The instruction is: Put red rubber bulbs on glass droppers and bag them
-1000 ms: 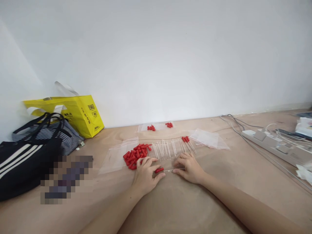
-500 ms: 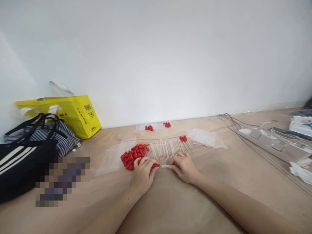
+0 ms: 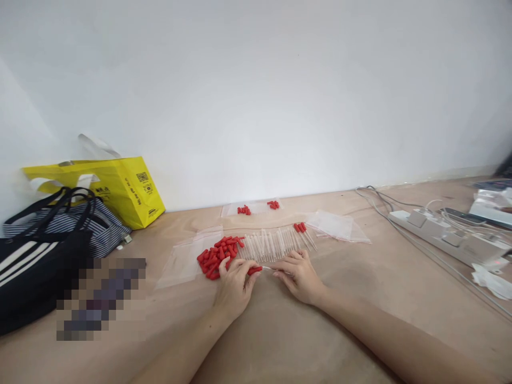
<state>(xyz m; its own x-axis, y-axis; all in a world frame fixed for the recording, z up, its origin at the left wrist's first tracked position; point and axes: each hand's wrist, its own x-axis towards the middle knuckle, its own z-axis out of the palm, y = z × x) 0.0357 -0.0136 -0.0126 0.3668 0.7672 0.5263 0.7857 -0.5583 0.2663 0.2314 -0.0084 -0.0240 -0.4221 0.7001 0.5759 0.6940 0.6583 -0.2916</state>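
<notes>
My left hand (image 3: 236, 285) is closed on a red rubber dropper bulb (image 3: 255, 270), whose end points right. Between the fingertips of my right hand (image 3: 299, 277) is a clear glass dropper tube (image 3: 269, 268). The tube's end meets the mouth of the bulb; whether it sits inside I cannot tell. Left of and behind my left hand lies a heap of red bulbs (image 3: 216, 256). Beyond both hands runs a row of clear glass tubes (image 3: 266, 244). At that row's right end are several droppers with red bulbs (image 3: 300, 228) fitted on their tubes.
Flat clear plastic bags (image 3: 180, 261) lie left of the heap, with others (image 3: 340, 226) at right. Another bag with red bulbs (image 3: 244, 210) lies near the wall. A yellow bag (image 3: 132, 186) and black bag (image 3: 36, 277) stand left; a power strip (image 3: 448, 234) with cables is right.
My right hand has moved slightly left, bringing the glass tube from a small gap up to the bulb in my left hand. The view has shifted slightly.
</notes>
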